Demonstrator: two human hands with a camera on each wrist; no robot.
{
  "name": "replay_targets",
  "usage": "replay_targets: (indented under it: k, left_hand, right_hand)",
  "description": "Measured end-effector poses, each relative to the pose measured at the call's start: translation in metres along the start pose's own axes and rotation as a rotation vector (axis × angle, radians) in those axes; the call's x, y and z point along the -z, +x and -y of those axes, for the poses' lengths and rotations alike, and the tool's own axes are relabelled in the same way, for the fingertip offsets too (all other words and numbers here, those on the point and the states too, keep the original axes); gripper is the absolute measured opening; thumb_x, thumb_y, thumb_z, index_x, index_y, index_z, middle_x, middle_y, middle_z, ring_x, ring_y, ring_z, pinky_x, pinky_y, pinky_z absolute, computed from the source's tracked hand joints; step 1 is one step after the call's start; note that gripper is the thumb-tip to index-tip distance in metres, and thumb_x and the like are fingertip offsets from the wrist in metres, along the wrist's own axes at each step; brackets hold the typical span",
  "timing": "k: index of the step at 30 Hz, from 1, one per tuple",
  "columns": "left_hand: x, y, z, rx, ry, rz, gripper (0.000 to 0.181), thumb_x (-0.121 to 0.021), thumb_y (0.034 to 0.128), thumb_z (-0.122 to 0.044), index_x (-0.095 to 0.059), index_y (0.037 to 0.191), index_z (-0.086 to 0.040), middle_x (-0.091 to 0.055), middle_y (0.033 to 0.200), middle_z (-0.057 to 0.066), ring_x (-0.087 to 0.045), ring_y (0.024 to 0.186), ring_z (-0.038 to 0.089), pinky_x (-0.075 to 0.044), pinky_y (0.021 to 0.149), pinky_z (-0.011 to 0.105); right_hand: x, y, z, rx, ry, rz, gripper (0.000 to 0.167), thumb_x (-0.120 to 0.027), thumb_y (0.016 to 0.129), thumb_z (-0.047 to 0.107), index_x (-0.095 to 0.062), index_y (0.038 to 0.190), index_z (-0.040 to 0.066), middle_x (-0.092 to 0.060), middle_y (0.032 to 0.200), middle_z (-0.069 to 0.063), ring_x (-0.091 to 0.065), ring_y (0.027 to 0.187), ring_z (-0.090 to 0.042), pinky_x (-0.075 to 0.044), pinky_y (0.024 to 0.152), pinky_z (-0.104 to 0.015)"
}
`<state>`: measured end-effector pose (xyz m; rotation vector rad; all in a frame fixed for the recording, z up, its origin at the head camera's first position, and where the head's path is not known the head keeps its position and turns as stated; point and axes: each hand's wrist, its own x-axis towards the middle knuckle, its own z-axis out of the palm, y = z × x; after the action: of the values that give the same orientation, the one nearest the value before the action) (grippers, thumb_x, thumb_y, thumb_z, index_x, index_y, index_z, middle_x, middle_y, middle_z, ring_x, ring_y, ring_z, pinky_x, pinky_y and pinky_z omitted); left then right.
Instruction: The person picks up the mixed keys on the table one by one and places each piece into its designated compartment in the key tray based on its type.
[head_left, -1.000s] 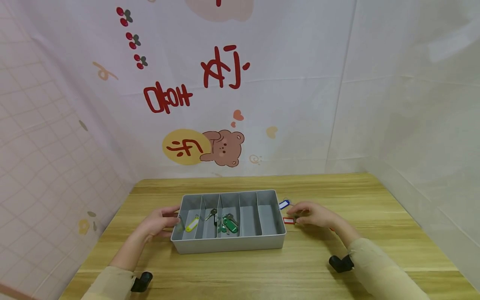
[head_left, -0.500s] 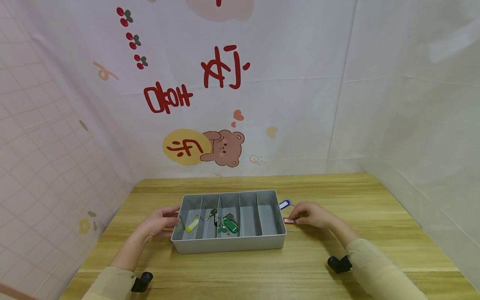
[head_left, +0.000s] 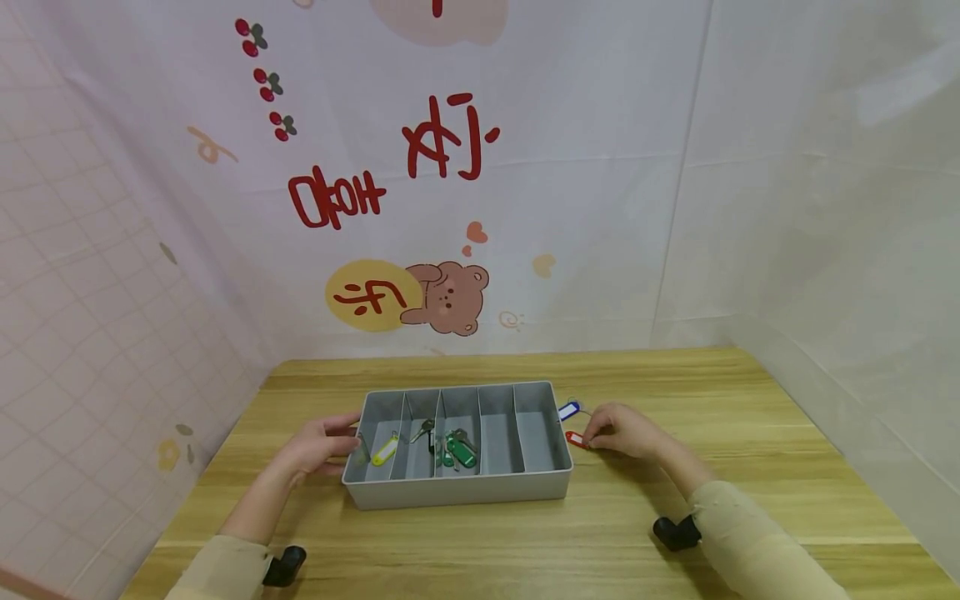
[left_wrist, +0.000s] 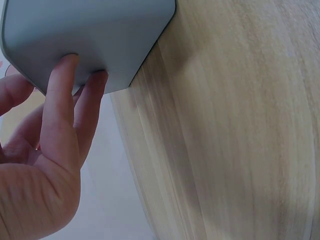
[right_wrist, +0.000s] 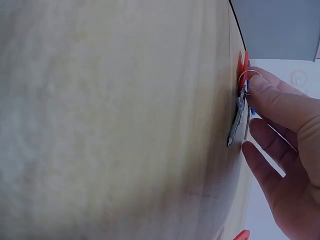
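My right hand pinches the red key tag by its metal ring, just right of the tray; a key hangs from that ring near the tabletop. Beside it lies a blue key tag, close to the tray's right wall. Spread against the outside of the grey compartment tray's left end is my left hand. In the left wrist view, its extended fingers touch that wall. A yellow key tag lies in the leftmost compartment.
Keys lie in the second compartment, and green key tags with keys in the third. Another red tag shows at the bottom of the right wrist view. A patterned cloth stands behind the wooden table.
My right hand has closed its fingertips on the red tag's ring and shifted slightly left. The red tag has tilted. My left hand and the tray stay in place.
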<state>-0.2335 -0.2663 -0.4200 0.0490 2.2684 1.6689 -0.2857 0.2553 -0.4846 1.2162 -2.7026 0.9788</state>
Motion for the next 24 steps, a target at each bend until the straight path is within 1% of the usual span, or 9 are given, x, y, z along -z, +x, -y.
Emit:
replay_targets:
  k: [3,9,14,17,21,24]
  left_hand:
    - [0.0,0.0,0.0,0.003,-0.005,-0.001,0.064,-0.06,0.0932,0.0,-0.032,0.15,0.007,-0.042,0.14,0.038,-0.065,0.102,0.035,-0.059,0.076,0.045]
    - [0.0,-0.001,0.001,-0.001,-0.002,-0.003,0.064,-0.06,0.0937,0.0,-0.031,0.15,0.007,-0.041,0.141,0.039,-0.065,0.103,0.034,-0.059,0.076,0.044]
    - [0.001,0.0,0.001,-0.006,0.003,-0.005,0.064,-0.06,0.0937,-0.001,-0.031,0.15,0.008,-0.041,0.141,0.039,-0.065,0.102,0.035,-0.059,0.075,0.043]
    - [0.001,0.0,0.001,-0.002,0.006,-0.009,0.064,-0.06,0.0935,-0.001,-0.032,0.15,0.008,-0.041,0.141,0.039,-0.065,0.102,0.035,-0.059,0.075,0.043]
    - [0.0,-0.001,0.001,0.004,0.01,-0.012,0.064,-0.06,0.093,-0.001,-0.032,0.15,0.008,-0.041,0.14,0.039,-0.065,0.101,0.034,-0.059,0.075,0.043]
    - [0.0,-0.001,0.001,0.003,0.014,-0.008,0.064,-0.06,0.0927,-0.001,-0.032,0.149,0.008,-0.042,0.139,0.039,-0.066,0.1,0.034,-0.059,0.074,0.043]
  right_hand:
    - [-0.001,0.0,-0.001,-0.007,-0.007,-0.02,0.01,-0.077,0.082,0.0,-0.077,0.082,0.01,-0.069,0.082,0.002,-0.06,0.081,-0.007,-0.051,0.074,-0.031]
    - [0.004,-0.003,0.004,-0.1,0.036,-0.044,0.008,-0.077,0.084,0.003,-0.077,0.083,0.01,-0.07,0.084,0.0,-0.061,0.083,-0.007,-0.052,0.074,-0.029]
    - [0.011,-0.006,0.011,-0.162,0.082,-0.077,0.008,-0.075,0.085,0.002,-0.077,0.085,0.009,-0.071,0.086,0.004,-0.062,0.084,-0.008,-0.053,0.075,-0.028]
    - [0.015,-0.007,0.013,-0.164,0.1,-0.098,0.008,-0.075,0.086,0.002,-0.077,0.086,0.01,-0.071,0.086,0.007,-0.061,0.083,-0.007,-0.053,0.074,-0.026]
    - [0.019,-0.009,0.015,-0.151,0.079,-0.13,0.009,-0.075,0.087,0.004,-0.076,0.087,0.013,-0.071,0.086,0.008,-0.061,0.082,-0.006,-0.052,0.073,-0.026]
    - [0.023,-0.011,0.017,-0.166,0.063,-0.148,0.006,-0.074,0.089,0.008,-0.076,0.089,0.014,-0.071,0.087,0.008,-0.062,0.082,-0.006,-0.053,0.074,-0.027]
